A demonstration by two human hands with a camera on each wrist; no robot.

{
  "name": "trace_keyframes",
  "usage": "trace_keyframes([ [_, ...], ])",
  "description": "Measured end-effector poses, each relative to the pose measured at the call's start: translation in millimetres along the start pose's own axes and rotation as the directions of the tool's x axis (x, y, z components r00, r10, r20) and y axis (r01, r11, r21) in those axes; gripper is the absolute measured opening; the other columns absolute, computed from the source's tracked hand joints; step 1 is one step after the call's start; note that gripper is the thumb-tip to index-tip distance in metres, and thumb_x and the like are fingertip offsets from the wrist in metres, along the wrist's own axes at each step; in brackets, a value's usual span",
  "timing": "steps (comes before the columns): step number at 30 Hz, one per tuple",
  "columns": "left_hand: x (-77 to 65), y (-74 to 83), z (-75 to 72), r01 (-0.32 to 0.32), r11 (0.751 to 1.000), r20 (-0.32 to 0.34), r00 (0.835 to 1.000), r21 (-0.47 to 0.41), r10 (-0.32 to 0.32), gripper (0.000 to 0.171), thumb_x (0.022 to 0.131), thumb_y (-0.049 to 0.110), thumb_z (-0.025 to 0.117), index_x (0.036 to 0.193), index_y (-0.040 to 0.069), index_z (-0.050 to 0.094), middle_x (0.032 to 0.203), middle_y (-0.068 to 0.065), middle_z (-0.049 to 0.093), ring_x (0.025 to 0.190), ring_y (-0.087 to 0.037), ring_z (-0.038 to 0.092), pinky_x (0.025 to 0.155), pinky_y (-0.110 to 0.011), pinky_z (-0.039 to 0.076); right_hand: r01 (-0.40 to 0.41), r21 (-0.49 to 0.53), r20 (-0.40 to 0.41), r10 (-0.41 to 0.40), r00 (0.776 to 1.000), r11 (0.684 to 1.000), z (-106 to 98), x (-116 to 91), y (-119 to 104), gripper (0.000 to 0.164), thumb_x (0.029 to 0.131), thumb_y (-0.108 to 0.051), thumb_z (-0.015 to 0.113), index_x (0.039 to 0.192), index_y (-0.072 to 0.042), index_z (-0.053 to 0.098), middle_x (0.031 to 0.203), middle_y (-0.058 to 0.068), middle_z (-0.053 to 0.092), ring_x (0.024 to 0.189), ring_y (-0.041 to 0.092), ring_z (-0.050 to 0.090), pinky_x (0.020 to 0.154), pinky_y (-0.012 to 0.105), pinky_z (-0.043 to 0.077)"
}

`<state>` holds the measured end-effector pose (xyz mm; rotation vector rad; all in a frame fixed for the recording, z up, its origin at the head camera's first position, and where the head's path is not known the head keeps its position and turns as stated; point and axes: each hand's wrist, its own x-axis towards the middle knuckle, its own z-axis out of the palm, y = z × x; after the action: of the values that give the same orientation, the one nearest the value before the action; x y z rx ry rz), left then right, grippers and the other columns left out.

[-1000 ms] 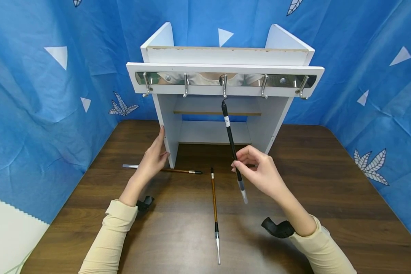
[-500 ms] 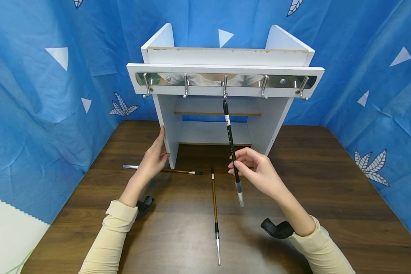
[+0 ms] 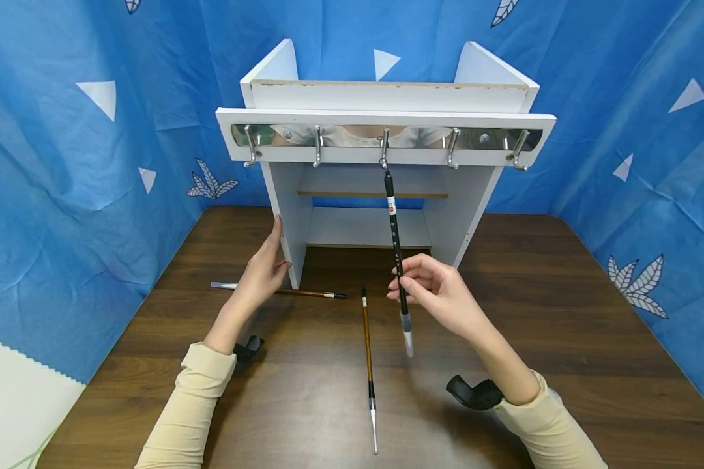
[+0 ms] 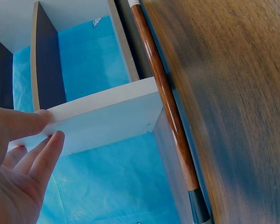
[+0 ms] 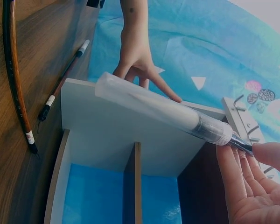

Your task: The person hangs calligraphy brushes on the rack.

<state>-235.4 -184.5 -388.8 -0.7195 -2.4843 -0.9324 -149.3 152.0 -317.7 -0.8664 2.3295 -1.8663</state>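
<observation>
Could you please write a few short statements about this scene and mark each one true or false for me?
1. The right hand pinches a slim black-handled brush with a translucent plastic cap. True.
2. Two brown-handled brushes lie on the dark brown wood-grain table. True.
3. The left hand lies flat on the table. False: it touches the side panel of the white boxy shelf unit.
4. The long white board carries three silver metal hooks. False: it carries five.
5. The black-handled brush lies on the table. False: it is held up, its upper end near the middle hook.
6. The brush's capped end points downward in the head view. True.
</observation>
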Motion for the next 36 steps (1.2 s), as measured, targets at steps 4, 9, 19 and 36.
trace_keyframes([
  [4, 0.5, -1.1, 0.2, 0.002, 1.000, 0.002, 1.000, -0.001, -0.002, 0.105, 0.080, -0.016, 0.062, 0.151, 0.020, -0.005, 0.152, -0.017, 0.016, 0.111, -0.037, 0.050, 0.077, -0.044, 0.052, 0.000, 0.010, 0.000, 0.000, 1.000, 1.000, 0.1, -0.1, 0.9, 0.014, 0.094, -0.001, 0.053, 0.107, 0.004, 0.055, 0.094, 0.017, 0.066, 0.085, 0.025, 0.066, 0.074, 0.036, 0.054],
  [9, 0.4, -1.8, 0.3, 0.001, 1.000, 0.005, 1.000, 0.001, -0.001, 0.105, 0.080, -0.016, 0.062, 0.151, 0.020, -0.005, 0.152, -0.018, 0.017, 0.110, -0.037, 0.050, 0.077, -0.044, 0.052, -0.003, 0.034, 0.008, 0.003, 1.000, 0.999, 0.2, -0.1, 0.8, 0.014, 0.094, -0.001, 0.053, 0.108, 0.004, 0.055, 0.094, 0.016, 0.066, 0.086, 0.026, 0.066, 0.075, 0.036, 0.054],
  [19, 1.2, -1.2, 0.3, 0.005, 1.000, 0.009, 1.000, -0.001, -0.005, 0.104, 0.080, -0.016, 0.062, 0.151, 0.020, -0.005, 0.152, -0.018, 0.016, 0.111, -0.037, 0.050, 0.077, -0.043, 0.052, -0.040, 0.112, 0.033, 0.036, 0.999, 0.993, 0.3, 0.9, -0.7, 0.015, 0.095, -0.003, 0.053, 0.109, 0.002, 0.054, 0.096, 0.020, 0.064, 0.087, 0.029, 0.065, 0.077, 0.039, 0.053],
  [36, 0.8, -0.4, 0.3, 0.001, 1.000, -0.002, 1.000, 0.002, -0.001, 0.105, 0.080, -0.016, 0.063, 0.151, 0.021, -0.005, 0.152, -0.017, 0.016, 0.111, -0.036, 0.050, 0.077, -0.043, 0.053, -0.063, 0.144, 0.037, 0.058, 0.998, 0.988, 2.4, 5.8, 3.6, 0.019, 0.096, -0.006, 0.053, 0.111, 0.006, 0.053, 0.098, 0.020, 0.064, 0.089, 0.032, 0.064, 0.079, 0.041, 0.052],
])
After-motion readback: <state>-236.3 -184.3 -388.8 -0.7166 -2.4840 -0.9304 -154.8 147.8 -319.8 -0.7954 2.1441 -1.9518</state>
